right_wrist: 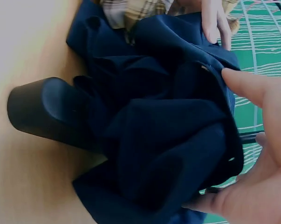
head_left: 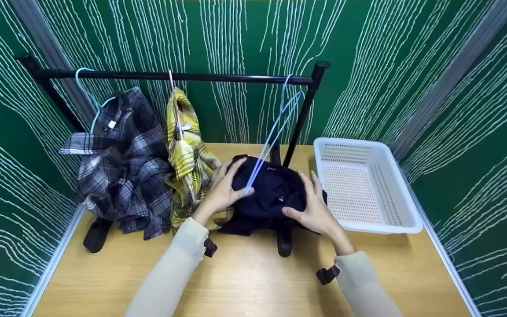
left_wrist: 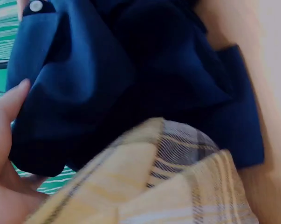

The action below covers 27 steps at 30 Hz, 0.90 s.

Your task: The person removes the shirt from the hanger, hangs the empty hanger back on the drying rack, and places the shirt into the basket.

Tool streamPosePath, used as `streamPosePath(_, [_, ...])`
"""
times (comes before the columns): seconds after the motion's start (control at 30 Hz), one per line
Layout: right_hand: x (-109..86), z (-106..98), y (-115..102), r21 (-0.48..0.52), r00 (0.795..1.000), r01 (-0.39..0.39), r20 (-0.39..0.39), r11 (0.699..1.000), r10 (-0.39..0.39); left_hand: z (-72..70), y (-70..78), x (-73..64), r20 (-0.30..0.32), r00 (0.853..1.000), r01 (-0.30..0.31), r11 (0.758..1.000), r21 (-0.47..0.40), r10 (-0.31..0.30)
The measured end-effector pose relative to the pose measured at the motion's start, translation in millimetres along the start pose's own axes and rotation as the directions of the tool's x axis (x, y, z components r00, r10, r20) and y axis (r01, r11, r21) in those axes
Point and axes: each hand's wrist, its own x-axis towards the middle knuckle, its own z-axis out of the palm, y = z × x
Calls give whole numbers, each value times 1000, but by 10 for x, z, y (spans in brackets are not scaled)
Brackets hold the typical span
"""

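A navy garment (head_left: 264,204) with small white buttons, seemingly a shirt, hangs bunched at the right end of the rack. A blue hanger (head_left: 258,165) runs from the rail down into it. My left hand (head_left: 222,190) holds the cloth's left side, thumb in front beside the hanger. On the opposite side my right hand (head_left: 317,211) grips it, its thumb (right_wrist: 245,86) at the buttoned edge and the other fingers behind. The left wrist view shows a yellow plaid shirt (left_wrist: 117,172) overlapping the navy cloth.
The black rail (head_left: 236,78) also carries a dark plaid shirt (head_left: 145,138) on a light blue hanger (head_left: 87,92). A pink hanger (head_left: 172,83) bears the yellow shirt. At right sits a white basket (head_left: 394,163). One rack foot (right_wrist: 42,107) projects on the wooden table (head_left: 253,281).
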Motion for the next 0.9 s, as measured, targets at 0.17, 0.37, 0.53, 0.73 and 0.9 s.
streamPosePath(0.17, [13,120,54,6,999,-30,22,1000,30,68,-15,-23,183,980,56,991,118,-77])
streamPosePath(0.37, [56,267,105,-19,993,-81,83,997,83,159,42,-52,276,953,32,946,321,-126])
streamPosePath(0.53, [106,364,182,-40,986,-112,120,993,116,329,-66,-6,303,946,-30,903,430,-113])
streamPosePath(0.73, [178,487,244,-69,984,-98,141,993,106,402,-14,29,323,937,-18,902,432,-135])
streamPosePath(0.9, [224,553,269,-91,985,-87,143,992,100,470,-1,53,327,931,13,910,414,-161])
